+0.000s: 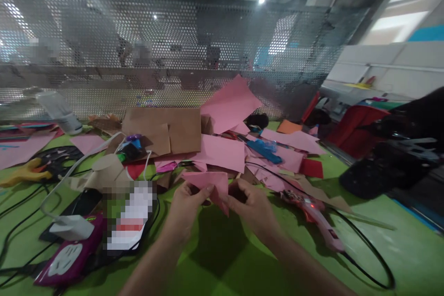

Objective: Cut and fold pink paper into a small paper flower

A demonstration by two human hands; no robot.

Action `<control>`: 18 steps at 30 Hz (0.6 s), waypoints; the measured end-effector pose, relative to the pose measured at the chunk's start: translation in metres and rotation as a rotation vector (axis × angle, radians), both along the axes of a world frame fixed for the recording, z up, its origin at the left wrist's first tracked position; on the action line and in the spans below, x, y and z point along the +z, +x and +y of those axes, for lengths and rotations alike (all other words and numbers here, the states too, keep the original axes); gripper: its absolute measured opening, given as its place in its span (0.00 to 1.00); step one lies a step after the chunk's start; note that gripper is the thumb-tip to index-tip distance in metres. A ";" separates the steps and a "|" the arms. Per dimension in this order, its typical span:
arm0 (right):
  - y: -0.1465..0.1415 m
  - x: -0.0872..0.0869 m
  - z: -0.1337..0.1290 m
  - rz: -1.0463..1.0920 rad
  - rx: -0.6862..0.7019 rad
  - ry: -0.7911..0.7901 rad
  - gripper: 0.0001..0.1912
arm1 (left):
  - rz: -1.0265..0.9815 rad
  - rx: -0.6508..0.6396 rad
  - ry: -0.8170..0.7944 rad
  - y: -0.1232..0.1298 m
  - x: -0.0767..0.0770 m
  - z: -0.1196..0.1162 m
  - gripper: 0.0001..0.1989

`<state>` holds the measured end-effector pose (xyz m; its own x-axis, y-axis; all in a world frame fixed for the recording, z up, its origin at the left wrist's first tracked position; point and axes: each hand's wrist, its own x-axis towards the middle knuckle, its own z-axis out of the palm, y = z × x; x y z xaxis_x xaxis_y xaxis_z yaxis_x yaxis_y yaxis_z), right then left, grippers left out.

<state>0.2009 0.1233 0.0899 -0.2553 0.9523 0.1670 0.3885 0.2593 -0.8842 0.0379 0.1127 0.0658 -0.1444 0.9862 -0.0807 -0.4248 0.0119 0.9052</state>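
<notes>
Between my two hands is a small piece of pink paper (215, 185), creased and bent, raised above the green table. My left hand (189, 203) pinches its left part with the thumb on top. At the lower right corner, my right hand (251, 203) grips the same paper between thumb and fingers. Just behind lies a flat sheet of pink paper (224, 152), beside a brown cardboard piece (159, 125). To the right of my right hand rests a pink glue gun (322, 226) with a red light and a black cord.
A purple power strip (72, 254) with a white plug (71, 228) and a phone (133, 215) lie at left among cables. Yellow-handled scissors (26, 173) sit farther left. Paper scraps and a blue tool (265, 150) are behind; a perforated metal screen (166, 46) stands at the back.
</notes>
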 end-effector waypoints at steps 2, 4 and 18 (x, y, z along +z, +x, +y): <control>-0.001 -0.002 0.000 0.001 0.003 0.028 0.11 | 0.001 -0.009 -0.004 0.001 -0.001 -0.001 0.14; 0.000 -0.002 0.001 0.017 0.030 0.038 0.12 | -0.016 -0.017 0.001 0.002 0.000 0.000 0.14; 0.009 0.007 0.004 0.253 -0.050 -0.013 0.09 | 0.036 -0.089 0.015 0.003 0.000 -0.001 0.12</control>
<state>0.2095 0.1277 0.0969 -0.1600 0.9652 0.2069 0.1665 0.2330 -0.9581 0.0407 0.1117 0.0658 -0.0588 0.9964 -0.0618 -0.3900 0.0341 0.9202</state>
